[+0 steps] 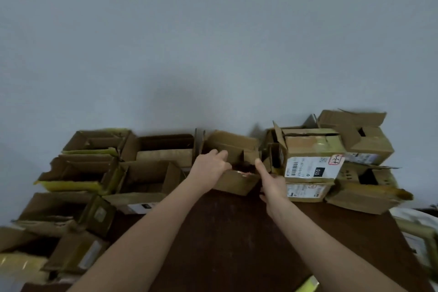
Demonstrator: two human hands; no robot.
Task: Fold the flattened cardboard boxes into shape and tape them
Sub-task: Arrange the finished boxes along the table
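Observation:
An open brown cardboard box [233,181] stands at the far middle of the dark wooden table [237,244], against the wall. My left hand [209,168] grips its near-left rim, fingers curled over the edge into the opening. My right hand [272,185] holds the box's right side, thumb raised along the right corner; the fingers are hidden behind the box wall. The flaps stand up at the back.
Several open boxes [151,173] crowd the left side, some with yellow tape. Stacked boxes with white labels [312,168] stand right of my right hand, more boxes [365,187] beyond. A grey wall [213,42] rises behind. A yellow tape edge [308,284] shows at the bottom.

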